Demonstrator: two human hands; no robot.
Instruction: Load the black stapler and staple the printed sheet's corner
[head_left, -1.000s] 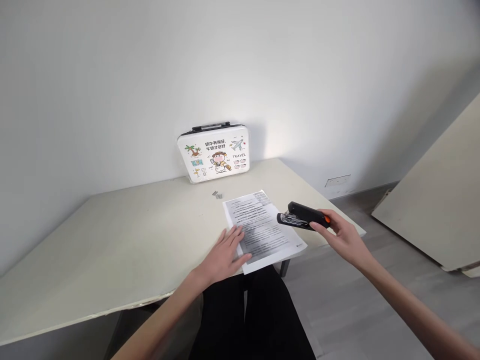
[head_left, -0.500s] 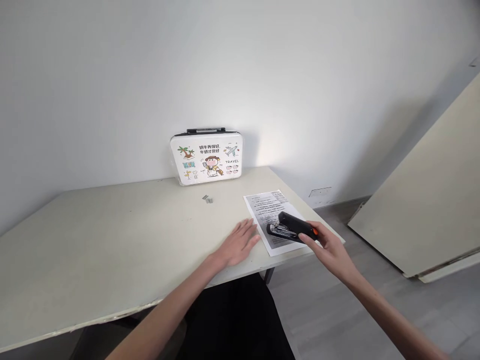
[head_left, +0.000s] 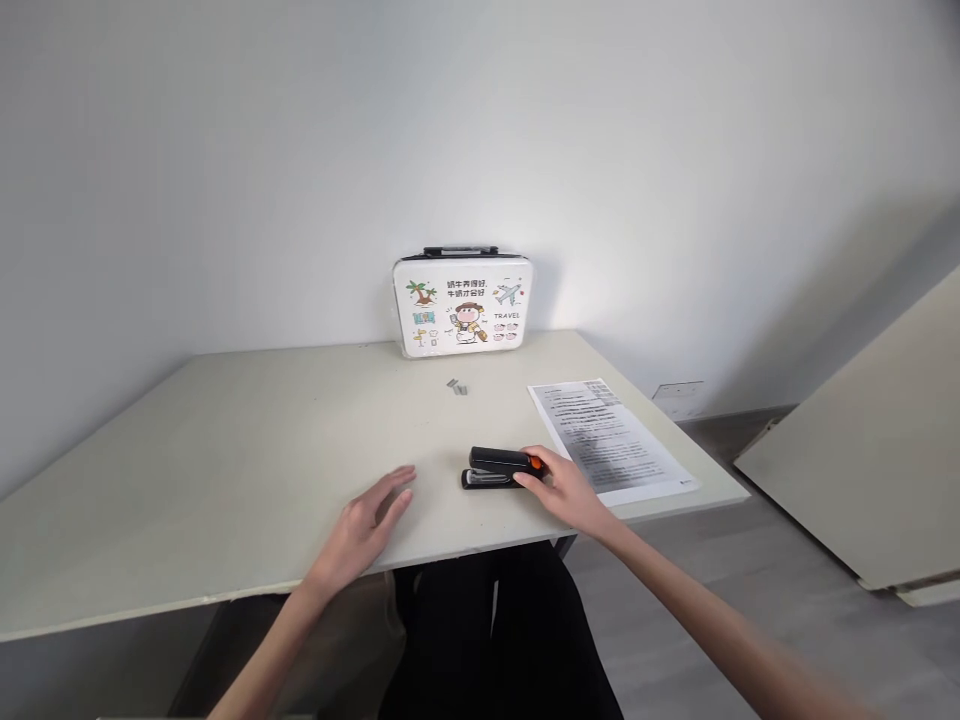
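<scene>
A black stapler [head_left: 491, 468] with an orange part near its rear lies along the table's front, its jaw pointing left. My right hand [head_left: 561, 488] grips its rear end between thumb and fingers. To the left of the stapler, my left hand [head_left: 367, 522] rests at the table with its fingers apart and nothing in them. A printed sheet of paper [head_left: 619, 445] lies to the right, partly behind my right hand. Beyond the stapler are small strips of staples [head_left: 457, 387].
A white carry case [head_left: 465, 320] with cartoon prints and a black handle stands upright against the wall at the back of the white table [head_left: 300, 430]. On the right, a pale panel [head_left: 862, 460] stands beside the table, over a grey floor.
My right hand has carried the stapler left, off the paper and down to the table. My left hand has moved left, away from the paper. The view has shifted.
</scene>
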